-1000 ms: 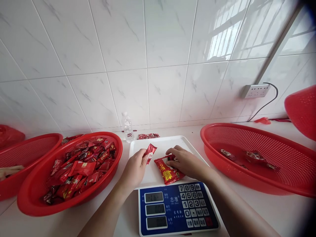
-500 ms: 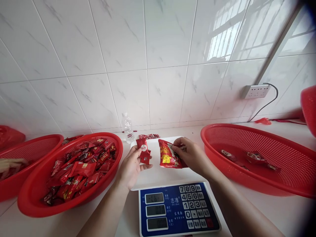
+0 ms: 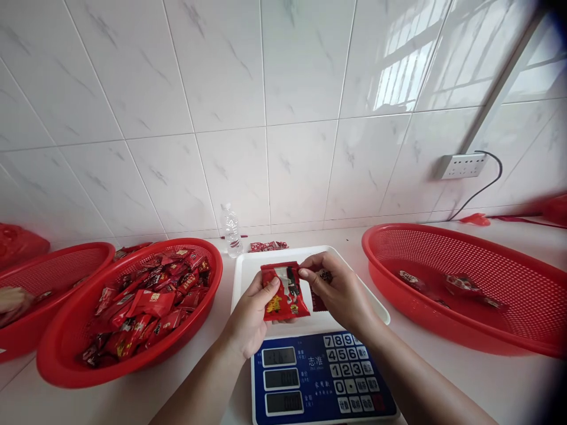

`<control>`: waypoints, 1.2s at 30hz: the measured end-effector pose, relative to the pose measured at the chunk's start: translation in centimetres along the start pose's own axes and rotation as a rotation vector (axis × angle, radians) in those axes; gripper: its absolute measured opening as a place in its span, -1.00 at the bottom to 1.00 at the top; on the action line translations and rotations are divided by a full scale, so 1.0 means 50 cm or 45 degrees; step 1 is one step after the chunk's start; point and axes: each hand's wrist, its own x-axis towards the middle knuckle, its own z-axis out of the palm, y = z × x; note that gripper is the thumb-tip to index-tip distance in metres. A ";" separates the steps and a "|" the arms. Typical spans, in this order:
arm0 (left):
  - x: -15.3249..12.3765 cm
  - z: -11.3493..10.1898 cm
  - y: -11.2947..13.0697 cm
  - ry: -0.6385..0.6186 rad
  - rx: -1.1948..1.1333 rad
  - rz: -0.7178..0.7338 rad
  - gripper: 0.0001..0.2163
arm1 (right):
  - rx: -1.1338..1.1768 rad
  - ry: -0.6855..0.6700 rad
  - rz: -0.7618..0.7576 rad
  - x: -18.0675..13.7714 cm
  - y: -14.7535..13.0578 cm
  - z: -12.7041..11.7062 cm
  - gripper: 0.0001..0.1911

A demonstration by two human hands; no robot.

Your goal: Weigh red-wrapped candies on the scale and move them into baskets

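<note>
In the head view, my left hand [image 3: 248, 310] is closed on a red snack packet [image 3: 290, 298] with yellow lettering and a dark figure, thumb across its front. My right hand [image 3: 343, 292] pinches near the packet's upper right corner. Below its fingers a darker red packet [image 3: 318, 301] shows, partly covered by the hand. Both hands are above the white pan [image 3: 243, 274] of a weighing scale [image 3: 321, 378], whose blue keypad faces me. Whether the smaller red packets are still behind the one in my left hand is hidden.
A red basket [image 3: 208, 319] heaped with red packets stands left; a red basket [image 3: 376, 265] holding a few lies right. Farther left, another person's hand [image 3: 13, 301] is in a third basket [image 3: 100, 251]. A clear bottle [image 3: 230, 230] and red packets [image 3: 268, 246] are near the wall.
The large red packet has moved left from my right hand into my left hand. The small red packets seen in my left hand are no longer visible there. The other person's hand has shifted left.
</note>
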 end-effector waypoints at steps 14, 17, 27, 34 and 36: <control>-0.007 0.015 -0.032 -0.077 0.117 0.120 -0.64 | -0.175 0.104 -0.420 -0.031 -0.012 0.024 -0.90; -0.016 0.024 -0.036 -0.112 0.080 0.109 -0.59 | -0.248 0.146 -0.459 -0.033 -0.011 0.034 -0.94; -0.012 0.029 -0.037 -0.044 -0.035 0.324 -0.67 | -0.326 0.089 -0.588 -0.039 -0.016 0.037 -0.90; -0.016 0.034 -0.033 0.036 0.031 0.242 -0.66 | 0.257 0.156 -0.162 -0.036 -0.012 0.038 -0.80; -0.021 0.036 -0.032 0.014 0.106 0.258 -0.65 | 0.365 0.142 -0.099 -0.035 -0.013 0.038 -0.78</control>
